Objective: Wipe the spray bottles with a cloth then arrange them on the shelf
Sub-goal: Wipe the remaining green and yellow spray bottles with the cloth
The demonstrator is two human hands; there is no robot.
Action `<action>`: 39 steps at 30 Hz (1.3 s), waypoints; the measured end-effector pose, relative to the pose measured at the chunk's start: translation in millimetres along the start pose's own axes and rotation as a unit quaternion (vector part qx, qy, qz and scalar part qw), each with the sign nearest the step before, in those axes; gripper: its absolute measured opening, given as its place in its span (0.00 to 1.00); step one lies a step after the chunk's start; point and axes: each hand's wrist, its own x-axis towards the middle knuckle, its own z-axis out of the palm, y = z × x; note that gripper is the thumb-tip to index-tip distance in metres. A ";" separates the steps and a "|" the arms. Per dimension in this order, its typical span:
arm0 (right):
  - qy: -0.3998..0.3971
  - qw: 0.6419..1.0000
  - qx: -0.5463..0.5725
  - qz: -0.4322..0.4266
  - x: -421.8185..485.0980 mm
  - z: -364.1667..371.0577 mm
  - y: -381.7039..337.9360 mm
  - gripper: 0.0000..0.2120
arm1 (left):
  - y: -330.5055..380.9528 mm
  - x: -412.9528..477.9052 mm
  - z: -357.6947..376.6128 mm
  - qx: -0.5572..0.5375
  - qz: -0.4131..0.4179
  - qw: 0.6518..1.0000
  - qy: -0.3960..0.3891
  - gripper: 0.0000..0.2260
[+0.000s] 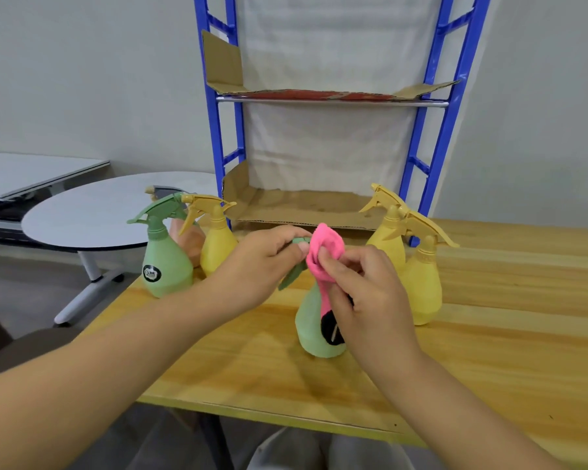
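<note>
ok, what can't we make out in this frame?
Head view:
- Middle pale green plastic spray bottle, trigger head: mostly under the left hand and pink cloth.
- Its round black label: partly behind the right hand.
- Peach plastic bottle, back left: mostly behind a green spray bottle and a yellow spray bottle.
- That green bottle, label text: too small.
- Blue metal shelf: top cut by frame edge.

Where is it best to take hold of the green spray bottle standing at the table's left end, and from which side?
Likely the narrow neck of the green spray bottle, just under the trigger head, coming from the near side: the body widens below, and a yellow bottle stands close on its right.
</note>
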 end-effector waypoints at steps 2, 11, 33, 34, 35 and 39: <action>-0.004 1.000 -0.015 0.002 0.1 5.1 -0.3 0.16 | -0.9 -2.8 -1.6 0.002 0.014 1.000 -0.009 0.12; -0.056 0.998 -0.030 -0.003 -21.0 9.5 11.9 0.15 | -2.6 -2.0 0.7 0.060 0.011 0.998 -0.006 0.12; -0.146 0.986 -0.033 -0.070 -62.3 2.2 25.6 0.15 | -8.4 23.9 -11.6 0.158 0.011 0.987 -0.039 0.13; -0.142 0.987 -0.032 -0.070 -63.5 -0.3 26.9 0.15 | -8.9 28.5 -13.1 0.198 0.027 0.979 -0.031 0.13; -0.128 0.989 -0.025 -0.066 -62.5 -2.8 28.0 0.15 | -9.7 32.6 -14.5 0.223 0.039 0.974 -0.016 0.14; -0.016 0.999 0.000 -0.044 -38.9 -15.3 24.9 0.13 | -10.3 41.3 -14.4 0.159 0.025 0.987 0.009 0.17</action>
